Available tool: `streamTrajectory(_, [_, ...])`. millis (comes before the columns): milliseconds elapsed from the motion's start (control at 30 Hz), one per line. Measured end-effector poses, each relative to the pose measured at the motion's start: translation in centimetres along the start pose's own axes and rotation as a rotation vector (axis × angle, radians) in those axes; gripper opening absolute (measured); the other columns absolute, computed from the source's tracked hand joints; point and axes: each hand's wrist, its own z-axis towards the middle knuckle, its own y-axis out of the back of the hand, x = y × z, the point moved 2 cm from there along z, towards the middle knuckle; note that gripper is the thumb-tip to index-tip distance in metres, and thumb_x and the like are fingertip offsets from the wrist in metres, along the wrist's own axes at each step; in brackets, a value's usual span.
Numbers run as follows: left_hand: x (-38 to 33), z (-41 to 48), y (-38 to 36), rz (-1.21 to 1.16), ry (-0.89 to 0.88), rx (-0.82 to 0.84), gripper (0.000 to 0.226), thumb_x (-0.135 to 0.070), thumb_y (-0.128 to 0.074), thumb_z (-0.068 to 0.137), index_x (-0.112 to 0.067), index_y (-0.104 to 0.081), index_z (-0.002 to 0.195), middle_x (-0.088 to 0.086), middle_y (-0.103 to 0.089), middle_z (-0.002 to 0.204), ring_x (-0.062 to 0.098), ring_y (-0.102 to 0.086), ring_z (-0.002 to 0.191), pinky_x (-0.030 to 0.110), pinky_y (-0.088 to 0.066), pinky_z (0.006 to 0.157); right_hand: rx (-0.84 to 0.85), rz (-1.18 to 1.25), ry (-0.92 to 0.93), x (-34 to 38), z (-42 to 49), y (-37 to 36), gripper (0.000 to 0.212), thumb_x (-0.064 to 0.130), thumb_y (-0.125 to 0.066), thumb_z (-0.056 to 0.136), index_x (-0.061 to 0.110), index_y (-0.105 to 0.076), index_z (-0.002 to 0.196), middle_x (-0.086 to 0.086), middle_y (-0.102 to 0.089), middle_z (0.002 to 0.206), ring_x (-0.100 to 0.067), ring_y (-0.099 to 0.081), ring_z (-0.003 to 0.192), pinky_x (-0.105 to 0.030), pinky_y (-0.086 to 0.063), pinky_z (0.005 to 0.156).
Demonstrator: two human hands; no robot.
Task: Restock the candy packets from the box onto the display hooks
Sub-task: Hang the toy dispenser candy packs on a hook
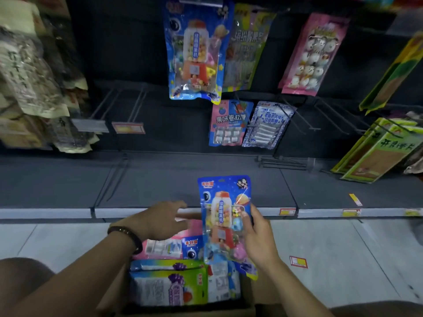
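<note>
While your right hand [258, 239] pinches the blue packet [223, 216] by its side, upright just above the box [113, 291], your left hand [160, 221] hovers slack-fingered over the box's far end. The packet is probably light, floppy and slick, so hold it near the top hole.

Box [110, 302] mostly hidden under packets [169, 285], bottom cropped; left-side hanging bags [29, 83] blurred, print unreadable.

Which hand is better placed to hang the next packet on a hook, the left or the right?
Right. The right hand grips the blue packet upright, below the matching hanging packet. The left hand hovers open over the box and holds nothing.
</note>
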Motion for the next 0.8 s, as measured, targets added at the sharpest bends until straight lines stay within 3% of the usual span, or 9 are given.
streamTrajectory(100, [0.4,0.2,0.8,-0.443,0.023,-0.055,0.045,-0.050,-0.069,0.096,-0.030,-0.061,0.135,-0.013,-0.066,0.139,0.011,-0.063,0.127,0.032,-0.050,0.106,0.055,0.111,0.087,3.5,-0.3,-0.1,0.021,0.026,-0.050,0.112,0.021,-0.069,0.118,0.003,-0.080,0.109,-0.017,-0.077,0.102,-0.043,-0.062,0.088])
streamTrajectory(233, [0.2,-0.4,1.7,-0.989,0.089,0.094,0.030,-0.040,-0.071,0.097,-0.021,-0.071,0.120,0.008,-0.078,0.120,0.024,-0.073,0.097,0.041,-0.053,0.091,0.071,0.276,0.119,6.5,-0.2,-0.4,0.020,0.025,-0.054,0.109,0.017,-0.071,0.114,-0.007,-0.080,0.108,-0.029,-0.077,0.101,-0.052,-0.062,0.087])
streamTrajectory(333, [0.2,-0.5,2.8,-1.066,0.040,0.081,0.028,-0.022,-0.073,0.098,-0.017,-0.070,0.124,0.017,-0.075,0.123,0.039,-0.073,0.109,0.053,-0.054,0.103,0.042,0.321,0.163,8.9,0.5,-0.5,0.021,0.025,-0.055,0.108,0.013,-0.071,0.112,-0.008,-0.080,0.106,-0.029,-0.078,0.099,-0.056,-0.062,0.089])
streamTrajectory(400, [-0.2,-0.5,3.7,-1.089,0.010,-0.012,0.026,-0.013,-0.070,0.100,-0.015,-0.069,0.125,0.014,-0.076,0.123,0.038,-0.073,0.114,0.059,-0.054,0.103,0.003,0.352,0.178,10.3,1.3,-0.4,0.021,0.026,-0.054,0.108,0.012,-0.071,0.110,-0.010,-0.080,0.103,-0.032,-0.077,0.098,-0.057,-0.062,0.088])
streamTrajectory(467, [-0.7,-0.3,4.9,-1.095,-0.032,-0.119,0.023,-0.010,-0.067,0.101,-0.013,-0.068,0.124,0.011,-0.077,0.121,0.036,-0.074,0.111,0.059,-0.057,0.098,-0.016,0.323,0.227,11.4,2.0,-0.5,0.020,0.030,-0.053,0.109,0.022,-0.071,0.111,-0.008,-0.080,0.104,-0.033,-0.077,0.097,-0.064,-0.059,0.089])
streamTrajectory(533, [-1.3,0.1,6.4,-1.109,-0.062,-0.259,0.021,-0.007,-0.065,0.102,-0.010,-0.068,0.122,0.013,-0.078,0.116,0.035,-0.075,0.106,0.059,-0.059,0.095,0.004,0.292,0.282,13.0,2.9,-0.5,0.019,0.033,-0.055,0.108,0.039,-0.067,0.121,0.004,-0.079,0.113,-0.020,-0.077,0.103,-0.059,-0.060,0.093])
streamTrajectory(633, [-2.2,1.0,9.2,-1.133,-0.094,-0.461,0.020,-0.001,-0.064,0.100,-0.005,-0.064,0.120,0.014,-0.079,0.113,0.035,-0.076,0.104,0.054,-0.060,0.093,0.087,0.261,0.344,15.8,4.2,-0.1,0.071,0.025,-0.073,0.099,0.063,-0.037,0.147,0.043,-0.064,0.124,0.011,-0.066,0.115,-0.031,-0.060,0.097])
streamTrajectory(700, [-3.2,1.0,11.3,-1.146,-0.119,-0.521,0.018,-0.003,-0.063,0.101,-0.008,-0.062,0.119,0.010,-0.079,0.112,0.030,-0.078,0.102,0.050,-0.062,0.089,0.084,0.183,0.396,17.2,5.4,0.0,0.100,0.023,-0.082,0.092,0.071,-0.019,0.153,0.040,-0.055,0.142,0.005,-0.061,0.127,-0.033,-0.060,0.099])
streamTrajectory(800, [-4.7,1.1,14.3,-1.143,-0.189,-0.594,0.016,-0.009,-0.062,0.103,-0.013,-0.062,0.118,0.004,-0.080,0.110,0.027,-0.079,0.099,0.054,-0.063,0.087,0.053,0.177,0.456,20.0,7.1,-0.2,0.105,0.011,-0.082,0.091,0.071,-0.022,0.153,0.033,-0.043,0.156,-0.002,-0.055,0.136,-0.035,-0.062,0.096])
